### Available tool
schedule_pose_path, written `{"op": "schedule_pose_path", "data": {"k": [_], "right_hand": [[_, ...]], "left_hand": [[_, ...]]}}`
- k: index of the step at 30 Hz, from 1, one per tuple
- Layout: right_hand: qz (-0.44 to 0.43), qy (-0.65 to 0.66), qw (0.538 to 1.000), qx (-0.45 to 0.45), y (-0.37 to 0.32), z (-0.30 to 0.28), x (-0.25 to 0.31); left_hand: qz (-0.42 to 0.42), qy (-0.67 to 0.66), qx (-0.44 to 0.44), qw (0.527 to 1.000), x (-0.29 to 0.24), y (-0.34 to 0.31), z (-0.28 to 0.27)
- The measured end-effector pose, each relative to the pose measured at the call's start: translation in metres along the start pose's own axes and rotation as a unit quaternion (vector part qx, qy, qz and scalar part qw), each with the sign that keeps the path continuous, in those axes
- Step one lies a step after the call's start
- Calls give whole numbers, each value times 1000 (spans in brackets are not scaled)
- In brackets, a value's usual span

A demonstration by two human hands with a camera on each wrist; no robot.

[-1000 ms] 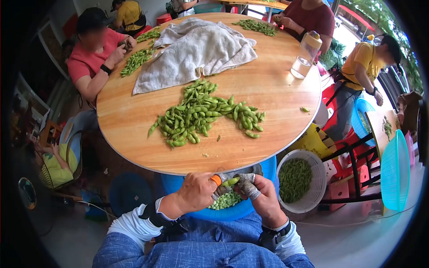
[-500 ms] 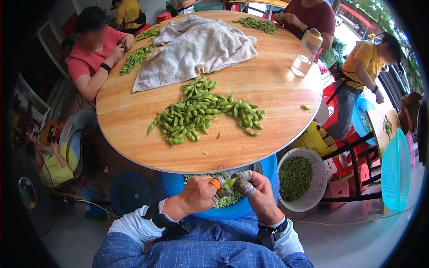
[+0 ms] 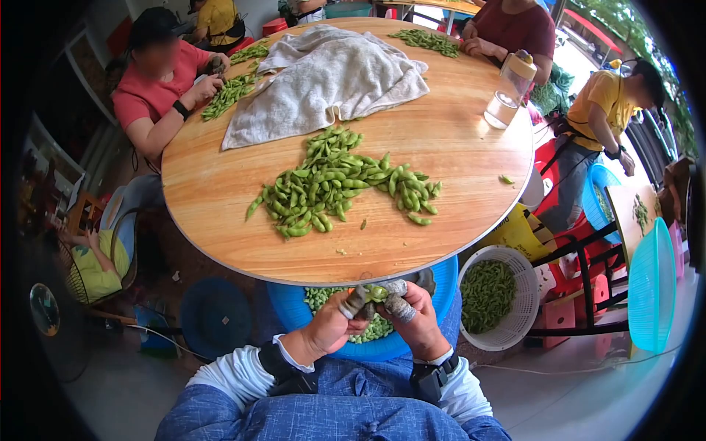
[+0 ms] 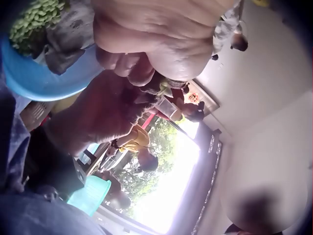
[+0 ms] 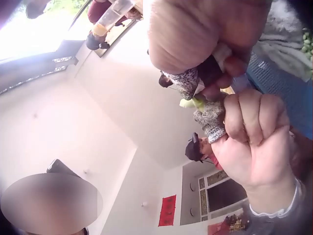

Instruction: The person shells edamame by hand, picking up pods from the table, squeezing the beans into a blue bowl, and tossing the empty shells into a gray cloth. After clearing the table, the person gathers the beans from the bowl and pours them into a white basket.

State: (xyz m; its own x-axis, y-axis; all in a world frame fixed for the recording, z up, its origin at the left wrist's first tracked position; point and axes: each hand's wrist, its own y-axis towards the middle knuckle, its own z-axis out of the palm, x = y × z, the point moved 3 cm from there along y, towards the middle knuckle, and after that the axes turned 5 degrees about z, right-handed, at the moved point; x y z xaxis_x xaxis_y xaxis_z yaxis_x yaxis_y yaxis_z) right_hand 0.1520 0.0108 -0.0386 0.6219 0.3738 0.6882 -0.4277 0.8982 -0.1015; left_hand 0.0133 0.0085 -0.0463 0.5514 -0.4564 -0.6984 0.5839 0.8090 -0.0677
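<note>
A green edamame pod (image 3: 376, 292) is pinched between both hands over the basin, partly hidden by the fingers. My left hand (image 3: 329, 323) grips its left end with a cloth-wrapped thumb and curled fingers. From the other side my right hand (image 3: 424, 317) holds it, grey wraps on its thumb and finger. Pale green shows at the pod in the right wrist view, between the wrapped fingertips (image 5: 211, 120). Beneath the hands, shelled beans (image 3: 321, 295) lie in a blue basin (image 3: 283, 300), along with something dark grey at its far right side.
A heap of pods (image 3: 323, 187) lies on the round wooden table (image 3: 220, 213), whose edge overhangs the basin. Farther back are a grey towel (image 3: 331, 81) and a bottle (image 3: 509, 92). A white basket (image 3: 523, 312) of pods stands right. Other people sit around the table.
My left hand has turned, bringing its wrapped thumb up and hiding the orange band. The pod, earlier long and slanting between the hands, is now squeezed close between the fingertips.
</note>
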Motion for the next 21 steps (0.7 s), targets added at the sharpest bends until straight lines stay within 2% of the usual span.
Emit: {"op": "schedule_pose_path", "data": {"k": [1, 2, 3, 5, 6, 9, 12, 15, 16, 19, 21], "right_hand": [[4, -1, 1000, 4, 0, -1, 1], [10, -31, 999, 1, -2, 0, 5], [17, -61, 998, -2, -5, 5, 11], [40, -100, 994, -12, -7, 8, 14], [56, -109, 992, -18, -7, 8, 14], [82, -111, 990, -19, -5, 5, 5], [80, -99, 992, -17, -4, 4, 0], [23, -105, 994, -21, -2, 13, 2], [-4, -109, 994, -23, -2, 16, 4], [-67, -211, 975, -19, 0, 14, 7], [-119, -368, 922, -12, -3, 19, 16]], "left_hand": [[41, 194, -40, 979, -10, -2, 8], [80, 380, -80, 918, -18, -4, 12], [131, 460, -55, 877, -23, -2, 14], [227, 603, -1, 765, -33, 2, 20], [170, 623, 5, 764, -31, -1, 16], [166, 719, 10, 675, -32, -1, 14], [179, 691, 0, 701, -31, -4, 15], [197, 523, -62, 827, -22, -3, 16], [269, 493, -75, 824, -20, 1, 19], [103, 364, -124, 918, -17, -5, 15], [63, 220, -140, 963, -11, -4, 10]]}}
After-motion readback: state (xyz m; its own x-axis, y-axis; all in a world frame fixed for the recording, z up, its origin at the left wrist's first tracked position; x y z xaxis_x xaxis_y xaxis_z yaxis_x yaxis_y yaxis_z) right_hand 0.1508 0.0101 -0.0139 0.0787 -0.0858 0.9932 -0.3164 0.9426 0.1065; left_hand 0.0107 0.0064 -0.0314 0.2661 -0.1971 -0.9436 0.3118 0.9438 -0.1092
